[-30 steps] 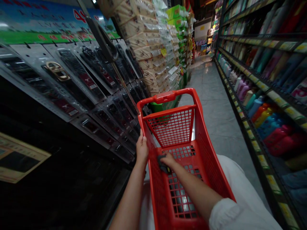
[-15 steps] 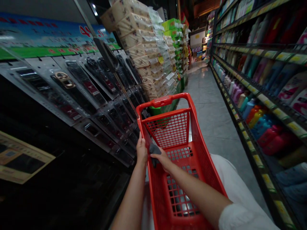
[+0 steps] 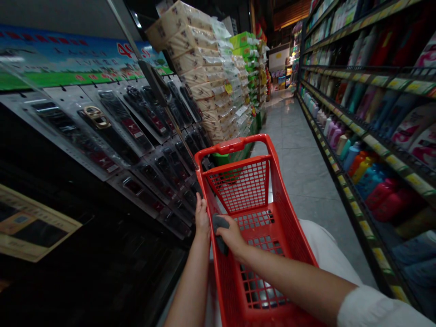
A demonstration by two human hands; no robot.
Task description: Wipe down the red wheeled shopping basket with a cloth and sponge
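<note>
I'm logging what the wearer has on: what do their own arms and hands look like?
Left hand and right hand are bare, no gloves, watch or rings visible. The right arm has a white sleeve ending near the elbow; the left forearm shows no sleeve.

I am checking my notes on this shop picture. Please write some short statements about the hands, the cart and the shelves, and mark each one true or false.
1. The left hand grips the left rim of the red cart. True.
2. The right hand is empty. False: it holds a dark grey cloth against the inside of the cart's left wall.
3. Coloured bottles stand on the shelves at the person's right. True.
4. The display at the person's left holds bottles as well. False: packaged belts hang there.
</note>
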